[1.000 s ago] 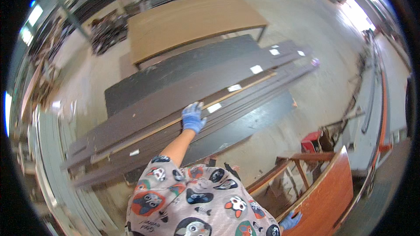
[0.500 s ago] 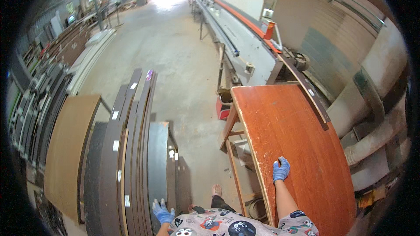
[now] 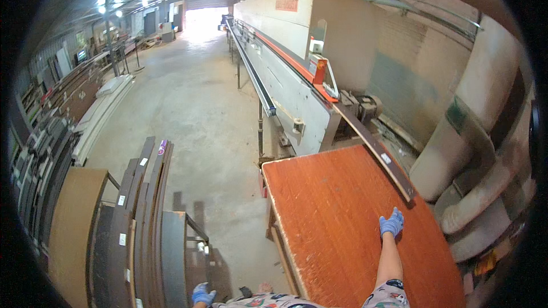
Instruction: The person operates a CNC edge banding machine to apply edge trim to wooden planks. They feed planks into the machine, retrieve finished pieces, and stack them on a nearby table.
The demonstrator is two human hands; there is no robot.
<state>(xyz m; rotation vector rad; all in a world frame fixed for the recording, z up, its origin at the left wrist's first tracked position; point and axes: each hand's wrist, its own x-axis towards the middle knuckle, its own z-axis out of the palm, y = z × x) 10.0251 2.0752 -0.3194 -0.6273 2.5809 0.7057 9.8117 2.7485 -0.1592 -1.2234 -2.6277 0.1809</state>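
Observation:
My right hand [image 3: 392,223], in a blue glove, is stretched out over the reddish-brown wooden table [image 3: 319,211]. Its fingers are extended and nothing shows in them; whether it touches the tabletop I cannot tell. Just beyond it lies the near end of a long, narrow dark brown strip [image 3: 374,154] bearing a small white label. That strip runs from the long machine [image 3: 302,108] onto the table's far right side, apart from my hand. At the lower edge my left hand [image 3: 202,294], gloved in blue too, is empty with its fingers apart, near the grey-topped bench [image 3: 174,251].
Stacked dark boards [image 3: 142,217] with white labels lie left of the grey bench top. A tan panel [image 3: 77,228] stands further left, beside piled strips [image 3: 48,165]. Large dusty ducts [image 3: 456,137] rise at the right. Concrete floor [image 3: 200,97] stretches between the boards and machine.
The view has tilted up and shifted right. My right hand has moved forward across the table toward the strip's near end. The strip appears to reach slightly further onto the table.

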